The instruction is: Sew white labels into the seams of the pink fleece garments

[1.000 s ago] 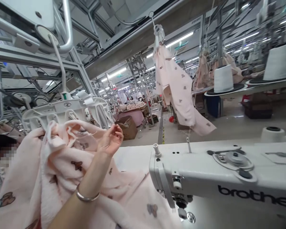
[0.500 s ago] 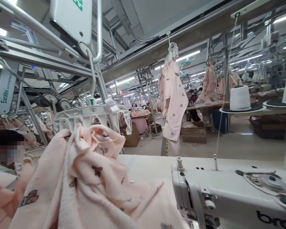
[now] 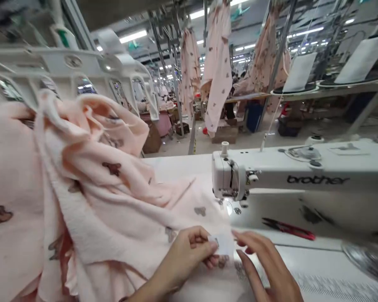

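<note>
My left hand [image 3: 187, 253] pinches a small white label [image 3: 224, 244] between thumb and fingers, over the pale pink printed fabric [image 3: 129, 220]. My right hand [image 3: 269, 266] is just right of the label, thumb and fingers apart; its fingertips are close to the label's edge, and I cannot tell whether they touch it. The plush fabric hangs bunched from a white hanger clamp [image 3: 72, 63] and spreads over the machine bed. Beyond the hands stands the white sewing machine [image 3: 271, 174], its needle area lit, near the fabric's edge.
Red-handled thread snips [image 3: 290, 229] lie on the bed right of the needle. White thread cones [image 3: 300, 72] stand on a rack behind the machine. Pink garment pieces [image 3: 219, 69] hang from the overhead line, and a cardboard box [image 3: 225, 134] sits on the floor.
The view has tilted down and shifted, so the machine bed and snips now show. Both hands have come into view, the left with the white label.
</note>
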